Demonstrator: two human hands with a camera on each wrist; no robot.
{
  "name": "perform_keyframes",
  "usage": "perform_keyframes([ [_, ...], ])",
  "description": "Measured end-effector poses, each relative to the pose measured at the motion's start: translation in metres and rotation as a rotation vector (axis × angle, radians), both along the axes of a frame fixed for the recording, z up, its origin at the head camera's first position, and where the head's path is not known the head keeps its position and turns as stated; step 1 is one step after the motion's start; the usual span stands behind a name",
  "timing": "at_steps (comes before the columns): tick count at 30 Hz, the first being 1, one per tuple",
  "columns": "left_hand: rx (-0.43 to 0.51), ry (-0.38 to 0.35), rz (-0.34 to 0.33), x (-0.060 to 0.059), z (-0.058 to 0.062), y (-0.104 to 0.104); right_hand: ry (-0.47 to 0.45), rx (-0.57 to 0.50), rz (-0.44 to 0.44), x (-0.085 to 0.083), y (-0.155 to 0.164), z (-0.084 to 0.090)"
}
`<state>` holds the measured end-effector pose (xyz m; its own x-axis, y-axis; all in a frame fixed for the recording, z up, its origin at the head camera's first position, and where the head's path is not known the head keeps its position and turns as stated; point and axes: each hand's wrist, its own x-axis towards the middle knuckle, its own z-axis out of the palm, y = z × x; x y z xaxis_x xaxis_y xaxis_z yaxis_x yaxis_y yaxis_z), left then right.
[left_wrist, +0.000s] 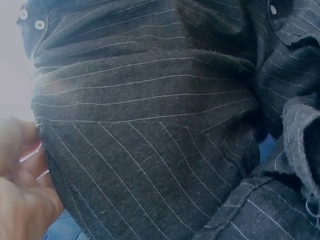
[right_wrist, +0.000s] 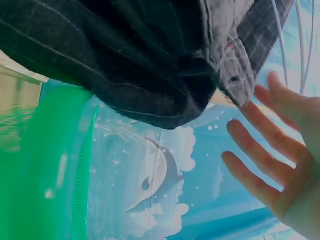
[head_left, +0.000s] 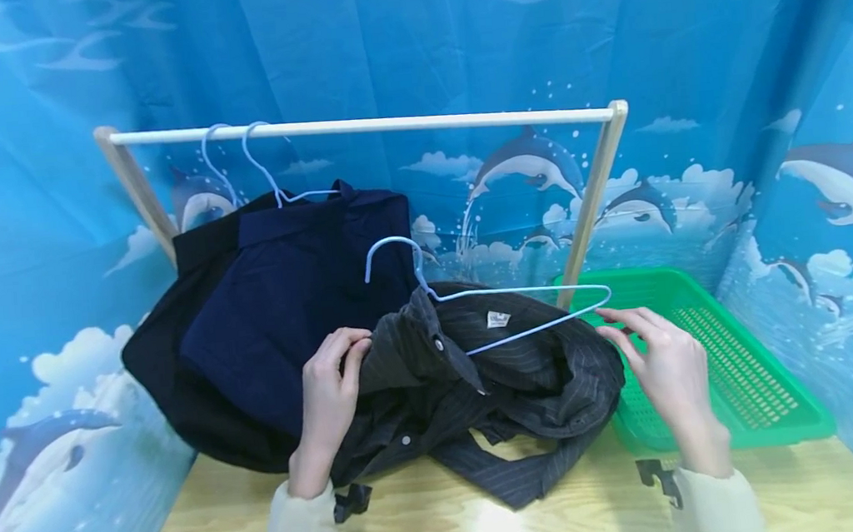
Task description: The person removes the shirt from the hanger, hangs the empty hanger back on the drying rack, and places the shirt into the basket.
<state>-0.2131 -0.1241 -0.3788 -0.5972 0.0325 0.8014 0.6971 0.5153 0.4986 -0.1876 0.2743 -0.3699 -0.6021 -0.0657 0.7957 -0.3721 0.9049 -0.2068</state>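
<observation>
Shirt [head_left: 480, 379] on table [head_left: 716, 502], basket [head_left: 743, 375] right, rack [head_left: 363, 125] behind.

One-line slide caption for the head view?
Left hand grips pinstriped shirt on blue hanger; right hand open beside it.

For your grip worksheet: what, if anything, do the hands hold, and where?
The left hand grips the pinstriped shirt near its collar; the right hand, fingers straight, holds nothing.

Light wooden table [head_left: 492, 528], green mesh basket [head_left: 743, 375] (right side), pinstriped shirt [head_left: 497, 394] bunched at centre
</observation>
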Motion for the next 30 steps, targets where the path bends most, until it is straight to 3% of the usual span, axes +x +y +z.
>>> perform_keyframes([
  [6,-0.035,-0.012,-0.008,-0.002,-0.002,0.0,0.07,-0.081,-0.058,0.001,-0.003,0.004],
  [13,-0.125,-0.03,-0.067,0.0,-0.005,0.009,0.145,-0.032,0.117,0.0,-0.023,0.002],
  [17,-0.155,-0.015,-0.064,0.0,-0.008,0.017,0.186,0.04,0.208,-0.002,-0.039,0.0],
  [25,-0.181,-0.081,-0.049,0.002,-0.011,0.026,0.405,0.146,0.218,-0.006,-0.05,-0.005],
  [30,-0.181,-0.108,-0.063,0.002,-0.012,0.027,0.434,0.132,0.223,-0.007,-0.049,-0.007],
])
